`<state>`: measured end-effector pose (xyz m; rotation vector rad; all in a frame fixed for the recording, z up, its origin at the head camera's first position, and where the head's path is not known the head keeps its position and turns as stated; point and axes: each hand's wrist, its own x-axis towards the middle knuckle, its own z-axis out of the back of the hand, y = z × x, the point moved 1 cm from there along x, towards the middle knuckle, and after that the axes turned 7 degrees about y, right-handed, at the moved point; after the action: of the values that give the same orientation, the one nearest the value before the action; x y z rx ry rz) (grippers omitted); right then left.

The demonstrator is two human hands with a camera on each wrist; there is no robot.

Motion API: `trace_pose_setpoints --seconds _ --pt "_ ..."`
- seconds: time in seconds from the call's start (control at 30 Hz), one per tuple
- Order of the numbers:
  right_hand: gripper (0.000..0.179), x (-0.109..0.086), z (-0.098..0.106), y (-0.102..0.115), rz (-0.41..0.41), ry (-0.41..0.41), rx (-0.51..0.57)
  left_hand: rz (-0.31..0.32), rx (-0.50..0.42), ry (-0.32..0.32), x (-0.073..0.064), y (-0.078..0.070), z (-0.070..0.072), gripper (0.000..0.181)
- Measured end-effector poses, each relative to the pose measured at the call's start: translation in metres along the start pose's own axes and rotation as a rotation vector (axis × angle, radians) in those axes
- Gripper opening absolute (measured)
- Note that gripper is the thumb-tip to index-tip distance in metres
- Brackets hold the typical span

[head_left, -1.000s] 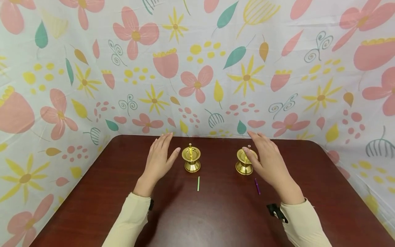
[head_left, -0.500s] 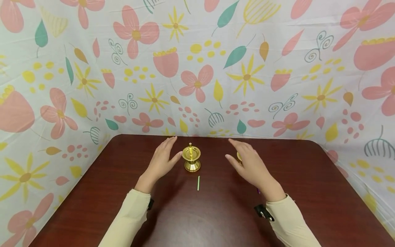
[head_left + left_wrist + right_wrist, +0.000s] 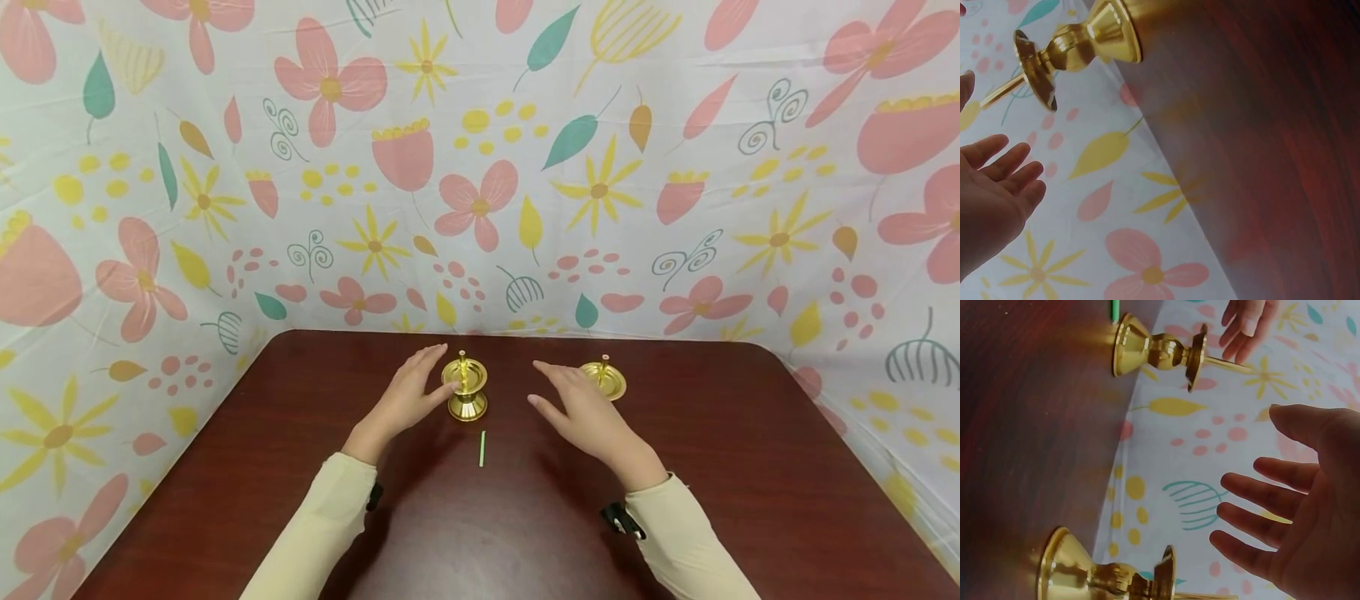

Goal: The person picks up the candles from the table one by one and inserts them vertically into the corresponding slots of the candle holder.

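Two Brass Stands Flanked by Loosely Extended, Unoccupied Hands

The left brass stand (image 3: 468, 390), taken as landmark, stood upright on the desk (image 3: 480, 533). Its polished metal was judged rigid, smooth and rather slippery, probably heavy for its bulk and little prone to break. The narrow waist (image 3: 1071, 49), between the flared foot (image 3: 1116, 34) and the dish (image 3: 1035, 72), appeared the surest place to take hold; the thin post (image 3: 1002, 91) seemed a poorer one, since a pull there might tip the whole.

The left hand (image 3: 408, 396) lay just beside the landmark, on its left, thumb parted from lightly bent fingers, holding nothing. The right hand (image 3: 588, 412) hovered to the landmark's right, thumb and fingers well apart and likewise without a load. Farther right of the landmark was the right brass stand (image 3: 613, 383); a green stick (image 3: 482, 448) lay in front of the landmark, on the wearer's side.

In the head view the left thumb overlapped the landmark's dish, whereas the left wrist view showed a gap between hand and metal. The right hand masked the lower part of the second stand from above; the right wrist view disclosed its foot and waist. Beyond the desk hung a floral cloth (image 3: 480, 200).
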<state>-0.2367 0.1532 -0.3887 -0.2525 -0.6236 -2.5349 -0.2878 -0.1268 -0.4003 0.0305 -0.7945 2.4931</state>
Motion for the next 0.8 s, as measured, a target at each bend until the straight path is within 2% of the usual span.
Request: trace_pose_setpoints --seconds 0.43,0.8 --pt "0.055 0.002 -0.014 -0.002 0.007 0.014 -0.019 0.039 -0.047 0.111 0.008 0.007 -0.012 0.074" --pt "0.055 0.005 -0.021 -0.003 -0.014 0.073 0.024 0.068 -0.058 0.156 0.013 0.012 -0.018 0.073"
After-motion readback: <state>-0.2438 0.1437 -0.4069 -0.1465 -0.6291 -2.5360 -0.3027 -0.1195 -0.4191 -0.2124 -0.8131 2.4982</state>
